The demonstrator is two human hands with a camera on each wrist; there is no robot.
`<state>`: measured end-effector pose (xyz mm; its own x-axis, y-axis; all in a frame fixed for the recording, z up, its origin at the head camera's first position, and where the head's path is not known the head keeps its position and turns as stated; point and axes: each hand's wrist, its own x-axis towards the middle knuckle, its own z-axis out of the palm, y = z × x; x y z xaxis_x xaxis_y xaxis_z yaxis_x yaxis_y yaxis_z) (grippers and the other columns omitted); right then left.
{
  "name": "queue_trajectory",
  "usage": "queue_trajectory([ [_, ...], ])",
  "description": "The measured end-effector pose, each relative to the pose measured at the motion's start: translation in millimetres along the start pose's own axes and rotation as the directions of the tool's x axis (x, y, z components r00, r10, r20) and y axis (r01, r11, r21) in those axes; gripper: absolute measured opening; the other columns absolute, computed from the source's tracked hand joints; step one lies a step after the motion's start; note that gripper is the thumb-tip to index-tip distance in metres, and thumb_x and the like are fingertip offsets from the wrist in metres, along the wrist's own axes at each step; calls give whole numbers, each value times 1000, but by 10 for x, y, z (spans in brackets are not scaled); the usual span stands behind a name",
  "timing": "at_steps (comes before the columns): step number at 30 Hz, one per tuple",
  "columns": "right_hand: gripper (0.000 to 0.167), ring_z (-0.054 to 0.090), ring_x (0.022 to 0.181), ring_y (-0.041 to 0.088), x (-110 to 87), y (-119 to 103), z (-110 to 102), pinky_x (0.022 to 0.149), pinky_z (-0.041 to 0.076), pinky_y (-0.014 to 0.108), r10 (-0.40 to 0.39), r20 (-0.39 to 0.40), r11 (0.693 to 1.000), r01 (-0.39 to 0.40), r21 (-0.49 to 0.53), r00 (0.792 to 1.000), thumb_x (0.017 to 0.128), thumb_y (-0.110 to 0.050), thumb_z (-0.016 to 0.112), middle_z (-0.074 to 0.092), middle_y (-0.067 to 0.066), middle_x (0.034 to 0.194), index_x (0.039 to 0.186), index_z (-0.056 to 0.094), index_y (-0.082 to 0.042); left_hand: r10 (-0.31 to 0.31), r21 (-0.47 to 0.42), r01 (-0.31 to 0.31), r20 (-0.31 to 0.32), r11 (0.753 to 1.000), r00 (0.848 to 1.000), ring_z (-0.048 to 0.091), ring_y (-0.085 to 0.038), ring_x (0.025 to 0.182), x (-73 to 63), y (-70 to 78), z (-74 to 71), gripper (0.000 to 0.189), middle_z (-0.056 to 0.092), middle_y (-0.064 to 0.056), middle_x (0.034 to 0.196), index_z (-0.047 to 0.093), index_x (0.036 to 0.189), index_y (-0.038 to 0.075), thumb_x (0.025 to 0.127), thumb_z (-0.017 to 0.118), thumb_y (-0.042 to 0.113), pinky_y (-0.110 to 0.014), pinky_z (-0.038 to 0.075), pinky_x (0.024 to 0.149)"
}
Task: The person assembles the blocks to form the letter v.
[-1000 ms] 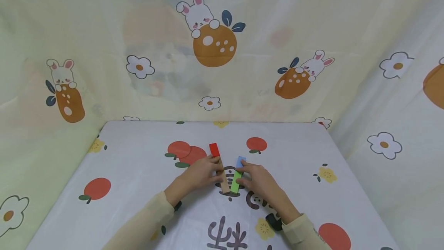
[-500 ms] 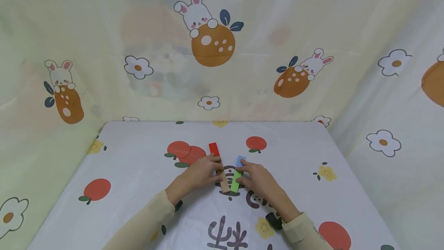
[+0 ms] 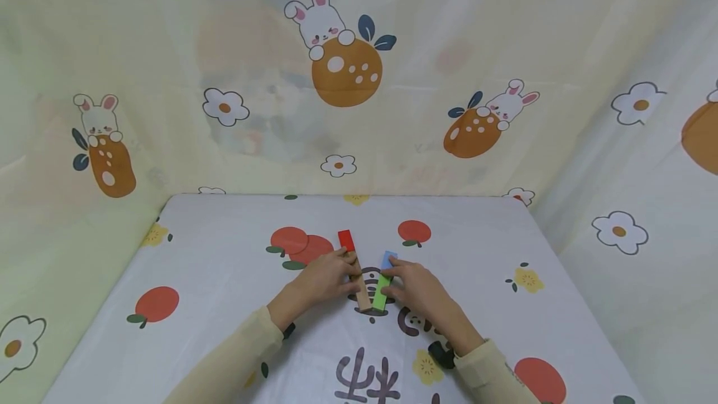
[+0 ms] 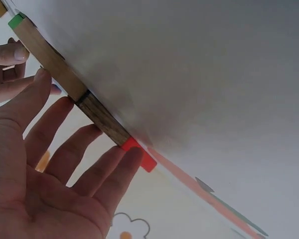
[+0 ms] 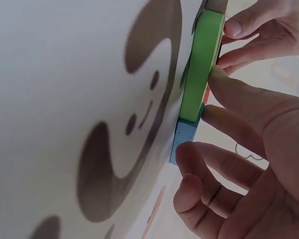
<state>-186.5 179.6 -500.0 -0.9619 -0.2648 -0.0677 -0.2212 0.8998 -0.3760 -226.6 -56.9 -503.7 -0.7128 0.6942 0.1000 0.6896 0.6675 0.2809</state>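
Two rows of small blocks lie on the tablecloth in a V whose near ends meet. Along the left row, a red block (image 3: 346,240) stands at the far end, then a darker wooden block (image 4: 102,118) and a light wooden block (image 4: 52,62). My left hand (image 3: 324,279) rests on this row, its extended fingers and thumb spread along the blocks. The right row has a blue block (image 3: 389,259) beyond a green block (image 3: 381,295). My right hand (image 3: 421,288) touches it, the thumb against the green block and the other fingertips at the blue one.
A white tablecloth (image 3: 224,354) printed with fruit, flowers and dark lettering covers the table. Behind it hangs a curtain (image 3: 404,142) with rabbit prints, and more printed cloth encloses both sides. Dark wrist straps show near both sleeves.
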Motion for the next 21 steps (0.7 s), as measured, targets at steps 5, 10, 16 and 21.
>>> queue_trajectory([
  [5,44,55,147,37,16,-17,-24,117,49,55,-13,0,1000,13,-20,1000,91,-33,84,56,12,159,130,77,-15,15,21,-15,-5,1000,1000,59,-41,142,1,-16,12,30,70,-12,143,83,117,15,95,79,36,-48,55,111],
  [10,42,56,146,38,9,-43,-40,116,49,55,-17,-2,999,17,-32,1000,91,-33,84,57,13,159,129,78,-15,18,39,-18,-6,999,1000,62,-37,139,11,-40,36,29,72,-8,137,83,115,16,95,79,37,-45,57,110],
  [16,40,56,144,41,-14,-29,-85,114,51,56,-38,-1,999,38,-8,999,93,-32,83,54,18,159,127,78,-13,3,35,-2,-9,999,1000,62,-36,140,18,-48,36,32,71,-10,141,83,116,15,94,81,38,-45,56,110],
  [21,41,56,146,38,-27,117,-172,117,49,56,-91,23,995,91,32,996,95,-29,80,59,15,156,132,75,-13,11,29,-10,-14,1000,1000,63,-35,138,18,-39,30,30,72,-9,138,83,115,15,94,81,37,-43,57,109],
])
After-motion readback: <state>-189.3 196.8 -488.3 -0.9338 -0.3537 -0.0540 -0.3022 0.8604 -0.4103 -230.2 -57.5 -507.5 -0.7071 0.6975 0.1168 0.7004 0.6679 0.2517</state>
